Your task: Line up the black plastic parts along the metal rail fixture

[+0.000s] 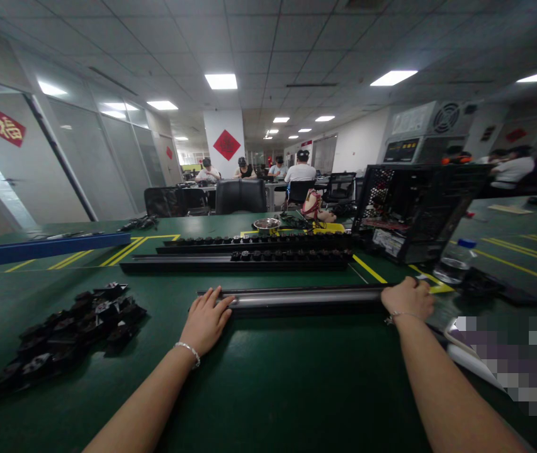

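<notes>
A long black rail [306, 297] with a smooth silvery channel lies crosswise on the green table. Over its left end rests my left hand [206, 321], fingers curled across the top and far edge. My right hand [408, 299] grips the opposite end with bent fingers; part of that end is hidden beneath it. Behind this rail lies a second black rail [178, 267], its right half filled with a row of small dark parts. Another rail [254, 244], lined with similar parts, sits farther back. To the left is a pile of black parts [74, 330].
An open computer case [419, 214] stands at the back right, beside a water bottle [456, 261]. A metal bowl [267, 223] and yellow tray [334, 228] are behind the rails. A blue bar [46, 250] lies far left. Several people sit at other tables.
</notes>
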The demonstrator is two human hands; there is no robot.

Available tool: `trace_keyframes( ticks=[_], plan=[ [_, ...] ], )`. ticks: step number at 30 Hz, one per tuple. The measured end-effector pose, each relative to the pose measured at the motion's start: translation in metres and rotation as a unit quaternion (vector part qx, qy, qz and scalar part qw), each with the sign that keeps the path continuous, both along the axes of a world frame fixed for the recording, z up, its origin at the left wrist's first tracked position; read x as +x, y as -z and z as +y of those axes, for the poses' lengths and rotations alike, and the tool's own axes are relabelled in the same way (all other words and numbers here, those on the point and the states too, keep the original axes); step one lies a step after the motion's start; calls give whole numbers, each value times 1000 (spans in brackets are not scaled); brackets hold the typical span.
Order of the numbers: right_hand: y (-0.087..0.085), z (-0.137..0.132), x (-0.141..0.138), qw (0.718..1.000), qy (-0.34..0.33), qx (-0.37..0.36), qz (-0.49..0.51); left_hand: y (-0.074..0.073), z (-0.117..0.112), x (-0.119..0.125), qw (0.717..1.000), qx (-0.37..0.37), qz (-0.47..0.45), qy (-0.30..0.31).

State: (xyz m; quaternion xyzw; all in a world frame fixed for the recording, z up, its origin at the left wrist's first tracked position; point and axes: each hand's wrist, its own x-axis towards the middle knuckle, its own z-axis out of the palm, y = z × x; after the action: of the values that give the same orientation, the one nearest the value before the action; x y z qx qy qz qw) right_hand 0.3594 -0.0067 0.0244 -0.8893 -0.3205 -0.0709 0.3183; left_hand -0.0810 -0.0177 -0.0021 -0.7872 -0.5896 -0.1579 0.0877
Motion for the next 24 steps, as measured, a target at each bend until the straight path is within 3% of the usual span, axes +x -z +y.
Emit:
trace_keyframes(
  ticks=[24],
  plan=[
    [-8, -5, -8, 1000, 10, -8, -5, 1, 0, 0, 1000, 15, 9, 3]
  ],
)
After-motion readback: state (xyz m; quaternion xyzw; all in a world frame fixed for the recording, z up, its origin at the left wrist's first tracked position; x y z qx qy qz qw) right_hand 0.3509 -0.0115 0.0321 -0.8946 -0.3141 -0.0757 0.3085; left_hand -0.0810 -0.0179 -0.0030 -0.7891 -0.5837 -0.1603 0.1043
